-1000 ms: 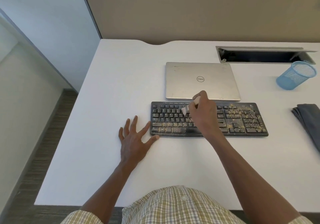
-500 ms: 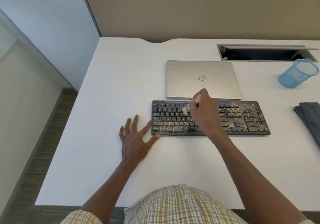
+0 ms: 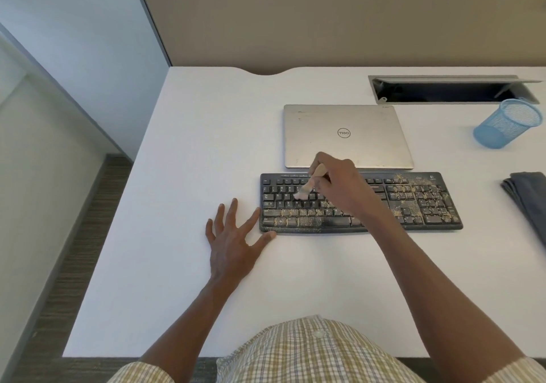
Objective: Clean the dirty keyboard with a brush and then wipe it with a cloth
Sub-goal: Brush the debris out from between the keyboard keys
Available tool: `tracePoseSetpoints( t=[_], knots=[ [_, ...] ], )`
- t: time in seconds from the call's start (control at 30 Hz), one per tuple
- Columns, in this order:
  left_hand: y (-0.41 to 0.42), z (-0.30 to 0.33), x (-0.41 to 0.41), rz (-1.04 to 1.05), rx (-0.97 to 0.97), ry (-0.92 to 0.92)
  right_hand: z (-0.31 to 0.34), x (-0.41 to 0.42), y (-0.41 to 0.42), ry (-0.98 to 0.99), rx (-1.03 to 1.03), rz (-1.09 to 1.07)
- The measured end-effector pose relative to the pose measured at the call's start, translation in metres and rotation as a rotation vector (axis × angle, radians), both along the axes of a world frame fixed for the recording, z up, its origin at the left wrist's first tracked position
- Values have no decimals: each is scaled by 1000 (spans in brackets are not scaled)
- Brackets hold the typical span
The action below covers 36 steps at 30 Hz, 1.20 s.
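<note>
The black keyboard (image 3: pixel 360 202), speckled with tan crumbs thickest along its near rows and right end, lies mid-table before a closed laptop (image 3: pixel 345 135), where the right hand (image 3: pixel 339 184) grips a wooden brush (image 3: pixel 310 183) with bristles on the upper-left keys, while the left hand (image 3: pixel 233 240) lies flat, fingers spread, thumb touching the keyboard's near-left corner.

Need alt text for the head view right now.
Right hand grips a brush, bristles on the dirty keyboard. Left hand rests flat on the desk, thumb touching the keyboard's corner; folded cloth lies right.
</note>
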State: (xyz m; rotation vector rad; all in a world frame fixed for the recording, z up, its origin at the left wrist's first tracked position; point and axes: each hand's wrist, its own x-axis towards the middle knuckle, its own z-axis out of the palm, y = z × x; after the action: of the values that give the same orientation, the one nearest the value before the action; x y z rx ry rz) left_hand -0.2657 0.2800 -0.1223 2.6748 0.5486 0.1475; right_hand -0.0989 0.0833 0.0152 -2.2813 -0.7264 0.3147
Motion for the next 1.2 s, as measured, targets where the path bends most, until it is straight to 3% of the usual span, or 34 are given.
tracePoseSetpoints(
  t=[0.2,0.4,0.6,0.83,1.07,1.2],
  knots=[
    [0,-2,0,-1,-5,-23,-2,12,-19,-65,-212,23],
    [0,-2,0,-5,5,-15,-6,12,-15,-30,-57,-16],
    [0,-1,0,4,-2,-5,-7,15,-30,-100,-214,-64],
    [0,-2,0,8,-11,-17,-1,14,-21,-6,45,-373],
    [0,-1,0,8,1,-16,-21,11,-32,1,-6,-511],
    [0,-2,0,5,-4,-26,-11,13,-31,-34,65,-549]
  ],
)
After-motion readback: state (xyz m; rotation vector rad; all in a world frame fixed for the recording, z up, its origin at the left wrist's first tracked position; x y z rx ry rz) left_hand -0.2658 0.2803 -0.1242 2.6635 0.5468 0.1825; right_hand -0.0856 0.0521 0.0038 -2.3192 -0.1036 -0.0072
